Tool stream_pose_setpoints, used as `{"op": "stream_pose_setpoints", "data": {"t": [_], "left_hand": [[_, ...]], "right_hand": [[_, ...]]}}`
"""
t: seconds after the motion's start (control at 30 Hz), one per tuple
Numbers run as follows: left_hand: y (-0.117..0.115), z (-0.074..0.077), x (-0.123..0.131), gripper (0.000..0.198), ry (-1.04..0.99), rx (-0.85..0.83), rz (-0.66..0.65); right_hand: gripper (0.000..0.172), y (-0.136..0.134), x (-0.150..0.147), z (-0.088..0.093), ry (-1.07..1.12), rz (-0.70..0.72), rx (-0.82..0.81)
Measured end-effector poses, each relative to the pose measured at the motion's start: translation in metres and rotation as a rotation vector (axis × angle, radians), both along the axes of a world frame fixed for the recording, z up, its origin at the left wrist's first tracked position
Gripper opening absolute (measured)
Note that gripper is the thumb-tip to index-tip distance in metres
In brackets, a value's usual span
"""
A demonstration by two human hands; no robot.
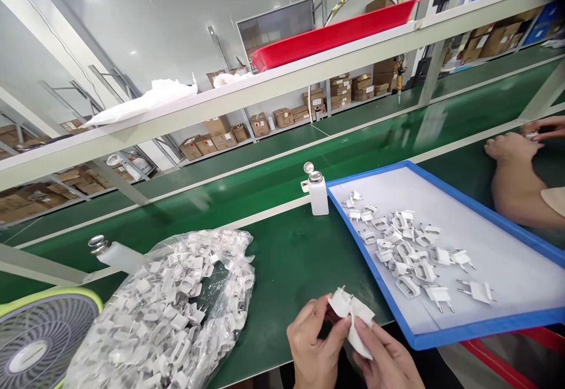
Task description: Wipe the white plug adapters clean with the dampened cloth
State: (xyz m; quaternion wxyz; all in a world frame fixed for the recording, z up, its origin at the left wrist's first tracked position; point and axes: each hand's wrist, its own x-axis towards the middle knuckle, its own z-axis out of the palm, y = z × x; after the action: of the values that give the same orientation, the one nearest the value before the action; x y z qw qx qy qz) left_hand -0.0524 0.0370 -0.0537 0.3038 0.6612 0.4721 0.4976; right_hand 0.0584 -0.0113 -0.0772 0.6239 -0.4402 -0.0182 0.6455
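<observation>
Near the front edge of the green table, my left hand (315, 342) pinches a white plug piece (341, 302) whose metal pins point up. Close beside it, my right hand (386, 356) holds a white cloth (361, 342) against the same piece. To the right, a blue-rimmed tray (392, 301) bears several loose white plug pieces (404, 253). A clear plastic bag (238, 301) full of similar white pieces lies on the left. A white pump bottle (318, 195) with its metal lid raised stands at the tray's back left corner.
A second pump bottle (117, 255) leans behind the bag. A fan (39, 342) is at the lower left. Another person's hands (514, 145) are at the far right. Over the table runs a shelf rail (273, 92) with a red tray (335, 36) on it.
</observation>
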Motion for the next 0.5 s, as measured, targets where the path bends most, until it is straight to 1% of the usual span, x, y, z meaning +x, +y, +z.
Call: {"op": "stream_pose_setpoints", "data": {"t": [0.07, 0.1, 0.2, 0.3, 0.4, 0.5], "left_hand": [[0.001, 0.007, 0.001, 0.023, -0.037, -0.089, -0.043], [0.001, 0.009, 0.001, 0.025, -0.059, -0.142, -0.064], [0.001, 0.014, 0.003, 0.033, -0.182, -0.317, -0.154], [0.0, 0.015, 0.007, 0.034, -0.371, -0.468, -0.214], [-0.001, 0.018, 0.012, 0.031, -0.521, -0.558, -0.216], [-0.001, 0.021, 0.016, 0.03, -0.609, -0.574, -0.182]], "right_hand": [[0.042, 0.004, 0.008, -0.001, 0.034, 0.082, 0.041], [0.042, 0.005, 0.012, -0.003, 0.03, 0.095, 0.05], [0.043, 0.008, 0.019, -0.008, 0.025, 0.075, 0.066], [0.043, 0.009, 0.022, -0.01, 0.046, 0.048, 0.074], [0.046, 0.005, 0.017, 0.0, -0.029, 0.045, 0.045], [0.047, -0.002, 0.007, 0.019, -0.233, 0.014, 0.092]]}}
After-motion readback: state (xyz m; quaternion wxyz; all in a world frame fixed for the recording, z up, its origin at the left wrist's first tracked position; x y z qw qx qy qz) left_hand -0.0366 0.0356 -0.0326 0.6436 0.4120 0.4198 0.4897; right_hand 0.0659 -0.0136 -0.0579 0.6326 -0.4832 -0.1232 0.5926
